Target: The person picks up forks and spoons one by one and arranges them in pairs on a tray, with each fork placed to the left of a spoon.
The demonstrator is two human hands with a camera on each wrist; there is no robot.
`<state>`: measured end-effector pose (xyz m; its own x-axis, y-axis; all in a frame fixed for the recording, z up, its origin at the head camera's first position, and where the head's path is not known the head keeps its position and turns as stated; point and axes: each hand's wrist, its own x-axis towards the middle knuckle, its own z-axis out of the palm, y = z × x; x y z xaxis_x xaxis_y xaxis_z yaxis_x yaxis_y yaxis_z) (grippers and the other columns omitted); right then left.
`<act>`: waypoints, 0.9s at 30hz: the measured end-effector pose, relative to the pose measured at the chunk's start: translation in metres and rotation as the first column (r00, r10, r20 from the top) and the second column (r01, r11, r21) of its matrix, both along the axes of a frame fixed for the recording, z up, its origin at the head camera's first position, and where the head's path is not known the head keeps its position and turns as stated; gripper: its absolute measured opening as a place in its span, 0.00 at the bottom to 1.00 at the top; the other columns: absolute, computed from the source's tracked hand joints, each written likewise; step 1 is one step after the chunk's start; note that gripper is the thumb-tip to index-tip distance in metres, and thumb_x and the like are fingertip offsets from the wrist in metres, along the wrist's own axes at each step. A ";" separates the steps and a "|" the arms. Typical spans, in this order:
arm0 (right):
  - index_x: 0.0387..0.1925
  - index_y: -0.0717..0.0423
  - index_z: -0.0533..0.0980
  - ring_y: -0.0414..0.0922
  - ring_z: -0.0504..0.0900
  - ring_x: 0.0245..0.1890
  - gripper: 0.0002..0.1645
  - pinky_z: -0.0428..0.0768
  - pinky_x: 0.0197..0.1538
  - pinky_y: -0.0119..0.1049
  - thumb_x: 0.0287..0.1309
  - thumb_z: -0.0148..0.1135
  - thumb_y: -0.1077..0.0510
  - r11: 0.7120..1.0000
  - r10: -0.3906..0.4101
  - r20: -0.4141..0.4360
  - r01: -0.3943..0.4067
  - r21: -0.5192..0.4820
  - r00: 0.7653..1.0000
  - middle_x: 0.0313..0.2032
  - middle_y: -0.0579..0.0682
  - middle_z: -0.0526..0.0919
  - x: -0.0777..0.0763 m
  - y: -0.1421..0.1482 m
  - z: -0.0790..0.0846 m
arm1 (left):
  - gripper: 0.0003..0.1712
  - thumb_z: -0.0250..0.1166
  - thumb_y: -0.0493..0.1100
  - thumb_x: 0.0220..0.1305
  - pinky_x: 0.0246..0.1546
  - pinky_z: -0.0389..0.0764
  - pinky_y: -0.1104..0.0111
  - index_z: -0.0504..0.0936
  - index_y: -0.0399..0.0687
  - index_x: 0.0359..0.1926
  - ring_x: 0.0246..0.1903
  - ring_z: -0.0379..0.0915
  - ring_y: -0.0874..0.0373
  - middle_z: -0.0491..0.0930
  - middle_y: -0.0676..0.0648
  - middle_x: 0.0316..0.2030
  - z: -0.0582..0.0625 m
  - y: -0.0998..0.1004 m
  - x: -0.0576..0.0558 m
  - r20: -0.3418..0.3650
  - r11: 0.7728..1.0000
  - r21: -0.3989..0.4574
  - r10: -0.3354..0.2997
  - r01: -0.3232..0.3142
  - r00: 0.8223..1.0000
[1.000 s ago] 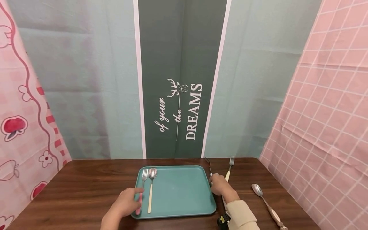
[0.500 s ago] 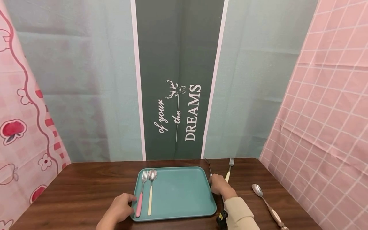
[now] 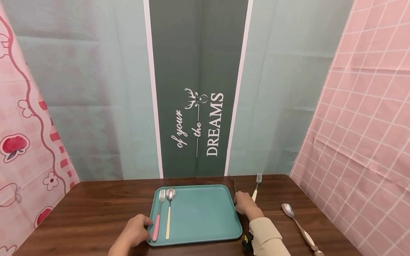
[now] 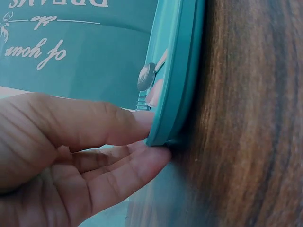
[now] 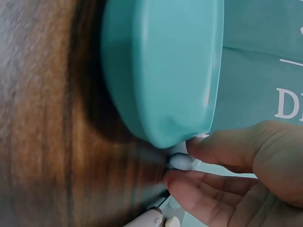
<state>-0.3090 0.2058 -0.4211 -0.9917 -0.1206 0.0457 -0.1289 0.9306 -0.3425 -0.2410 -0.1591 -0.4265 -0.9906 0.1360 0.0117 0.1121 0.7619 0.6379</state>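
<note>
A teal tray (image 3: 201, 215) lies on the wooden table, bearing a pink-handled fork (image 3: 156, 224) and a cream-handled spoon (image 3: 168, 217) side by side along its left. My left hand (image 3: 132, 231) pinches the tray's left rim; in the left wrist view the thumb is above and the fingers (image 4: 142, 168) below. Just past the tray's right edge, my right hand (image 3: 246, 204) pinches a thin metal utensil (image 3: 234, 183) by its pale handle end (image 5: 182, 161). Seen edge-on, its kind is unclear. The right thumb is close to the tray's corner.
Right of my right hand lies a fork (image 3: 256, 190) with a cream handle, partly hidden by the hand. A brown-handled spoon (image 3: 301, 227) lies farther right. Another patterned handle (image 5: 147, 220) shows in the right wrist view. Fabric hangs behind the table (image 3: 105, 202) and on both sides.
My left hand has left the pink-handled fork, which lies on the tray, and moved left to the tray's rim. The right hand has stayed almost still.
</note>
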 end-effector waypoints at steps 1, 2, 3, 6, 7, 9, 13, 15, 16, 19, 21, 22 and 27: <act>0.10 0.57 0.70 0.42 0.63 0.16 0.16 0.65 0.20 0.32 0.44 0.57 0.74 1.000 0.003 -0.001 -0.003 -0.005 1.000 0.16 0.47 0.66 0.000 0.000 0.000 | 0.24 0.64 0.25 0.30 0.39 0.76 0.58 0.83 0.29 0.38 0.40 0.73 0.48 0.80 0.39 0.36 0.000 0.000 0.000 -0.001 1.000 0.003 0.004 -0.004 1.000; 0.10 0.56 0.68 0.41 0.63 0.15 0.17 0.64 0.19 0.32 0.44 0.57 0.74 1.000 0.007 -0.001 -0.007 -0.009 1.000 0.15 0.46 0.65 0.000 0.000 0.000 | 0.24 0.64 0.25 0.29 0.36 0.77 0.59 0.82 0.28 0.38 0.38 0.74 0.49 0.80 0.39 0.36 -0.001 0.000 0.000 0.007 1.000 0.012 0.008 -0.008 1.000; 0.09 0.55 0.66 0.41 0.62 0.14 0.19 0.63 0.18 0.31 0.45 0.57 0.74 1.000 0.010 0.000 -0.010 -0.017 1.000 0.13 0.46 0.63 0.001 0.000 0.000 | 0.24 0.63 0.24 0.29 0.33 0.77 0.61 0.82 0.28 0.38 0.35 0.74 0.50 0.80 0.39 0.35 -0.001 0.000 0.000 0.014 1.000 0.022 0.014 -0.014 1.000; 0.09 0.55 0.65 0.39 0.59 0.12 0.19 0.61 0.16 0.30 0.45 0.55 0.75 0.999 0.024 0.014 -0.023 -0.046 1.000 0.10 0.45 0.61 0.001 0.002 0.001 | 0.25 0.62 0.24 0.28 0.27 0.75 0.65 0.82 0.28 0.38 0.30 0.71 0.52 0.79 0.38 0.35 -0.002 0.000 0.001 0.033 0.999 0.040 0.024 -0.025 0.999; 0.10 0.57 0.67 0.40 0.61 0.12 0.17 0.62 0.16 0.31 0.45 0.55 0.75 0.998 0.025 0.025 -0.023 -0.055 0.999 0.11 0.46 0.64 0.001 0.003 0.002 | 0.25 0.62 0.24 0.28 0.25 0.74 0.66 0.82 0.27 0.38 0.29 0.69 0.52 0.79 0.38 0.34 -0.002 0.000 0.001 0.039 0.999 0.044 0.026 -0.027 0.999; 0.16 0.62 0.76 0.41 0.66 0.14 0.11 0.66 0.17 0.32 0.44 0.55 0.76 0.997 0.019 0.044 -0.015 -0.075 0.999 0.16 0.49 0.72 0.000 0.005 0.002 | 0.26 0.62 0.24 0.28 0.25 0.74 0.66 0.82 0.27 0.39 0.29 0.69 0.51 0.79 0.38 0.34 -0.002 0.001 0.000 0.048 0.998 0.049 0.028 -0.030 0.998; 0.14 0.61 0.75 0.40 0.68 0.11 0.12 0.66 0.15 0.30 0.44 0.56 0.75 0.993 -0.029 0.067 0.036 -0.111 0.997 0.15 0.49 0.72 -0.005 0.008 0.000 | 0.26 0.62 0.23 0.28 0.22 0.75 0.67 0.81 0.26 0.39 0.25 0.71 0.53 0.79 0.37 0.33 0.000 0.002 0.001 0.058 0.997 0.071 0.029 -0.033 0.998; 0.08 0.56 0.67 0.38 0.65 0.08 0.19 0.62 0.13 0.28 0.45 0.56 0.75 0.991 -0.046 0.070 0.055 -0.124 0.996 0.09 0.45 0.67 -0.007 0.008 -0.001 | 0.27 0.61 0.23 0.27 0.20 0.76 0.67 0.81 0.26 0.39 0.22 0.71 0.55 0.78 0.37 0.33 0.000 0.002 0.002 0.056 0.996 0.086 0.029 -0.033 0.998; 0.06 0.52 0.62 0.37 0.63 0.07 0.23 0.60 0.12 0.27 0.45 0.55 0.74 0.991 -0.046 0.067 0.054 -0.122 0.997 0.06 0.44 0.63 -0.007 0.008 -0.001 | 0.27 0.61 0.22 0.27 0.19 0.76 0.67 0.81 0.25 0.39 0.20 0.71 0.55 0.78 0.37 0.33 0.001 0.001 0.002 0.054 0.995 0.093 0.030 -0.035 0.998; 0.06 0.50 0.60 0.36 0.62 0.06 0.26 0.60 0.11 0.26 0.46 0.56 0.75 0.993 -0.029 0.062 0.036 -0.113 0.998 0.05 0.42 0.61 -0.007 0.008 -0.001 | 0.27 0.61 0.22 0.27 0.18 0.76 0.67 0.80 0.24 0.40 0.17 0.71 0.56 0.78 0.36 0.33 0.001 0.001 0.003 0.047 0.994 0.100 0.029 -0.033 0.998; 0.07 0.53 0.63 0.36 0.64 0.06 0.23 0.61 0.11 0.26 0.46 0.56 0.75 0.994 -0.022 0.060 0.028 -0.107 0.998 0.05 0.43 0.64 -0.006 0.007 0.000 | 0.27 0.62 0.23 0.26 0.18 0.76 0.67 0.81 0.25 0.39 0.17 0.71 0.57 0.78 0.36 0.33 0.001 0.000 0.003 0.037 0.995 0.099 0.027 -0.030 0.999; 0.08 0.54 0.65 0.37 0.64 0.07 0.22 0.62 0.11 0.26 0.46 0.57 0.75 0.994 -0.019 0.060 0.025 -0.102 0.998 0.06 0.44 0.65 -0.005 0.007 0.000 | 0.27 0.62 0.23 0.26 0.18 0.76 0.68 0.81 0.25 0.39 0.17 0.71 0.56 0.78 0.36 0.33 0.001 0.000 0.003 0.033 0.995 0.100 0.026 -0.030 0.999; 0.10 0.56 0.69 0.37 0.66 0.07 0.17 0.63 0.12 0.27 0.43 0.59 0.75 0.996 -0.016 0.068 0.022 -0.091 0.998 0.07 0.46 0.67 -0.004 0.008 0.002 | 0.28 0.62 0.23 0.25 0.18 0.76 0.68 0.81 0.26 0.39 0.21 0.70 0.55 0.78 0.36 0.34 0.000 0.000 0.002 0.021 0.995 0.097 0.029 -0.030 0.999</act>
